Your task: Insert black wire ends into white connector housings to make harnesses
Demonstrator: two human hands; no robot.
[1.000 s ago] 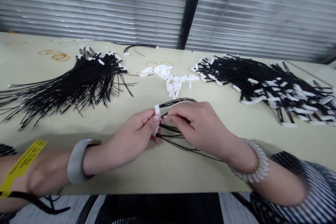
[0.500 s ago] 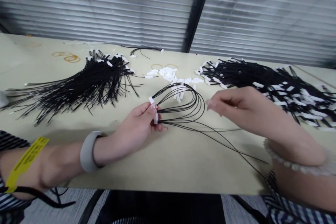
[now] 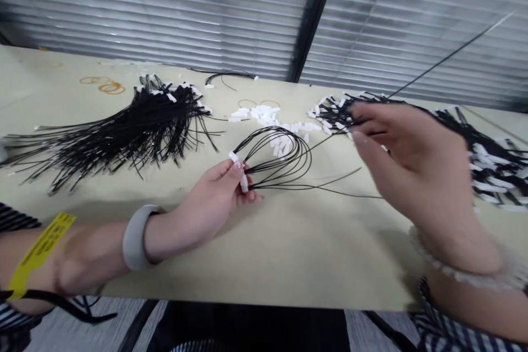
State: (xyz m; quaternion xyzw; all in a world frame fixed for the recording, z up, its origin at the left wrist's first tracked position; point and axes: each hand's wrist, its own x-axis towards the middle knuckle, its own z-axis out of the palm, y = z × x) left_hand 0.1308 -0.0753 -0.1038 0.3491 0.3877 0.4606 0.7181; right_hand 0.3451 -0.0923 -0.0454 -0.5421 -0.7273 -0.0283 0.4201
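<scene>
The hands are well apart over the table [image 3: 297,269]: the left hand [image 3: 216,190] pinches a white connector [image 3: 244,182] midway between near and far edges, and the right hand [image 3: 416,159], blurred, closes on a black wire [image 3: 441,63] whose free end rises past the far edge. The connector lies toward the left edge from the right hand, its long axis running roughly far-to-near, and looped wires [image 3: 306,151] leave it toward the right edge. Beyond, loose white connectors [image 3: 264,114] lie near the far edge's middle, between a left cable bundle [image 3: 127,115] and a right cable bundle [image 3: 495,165].
</scene>
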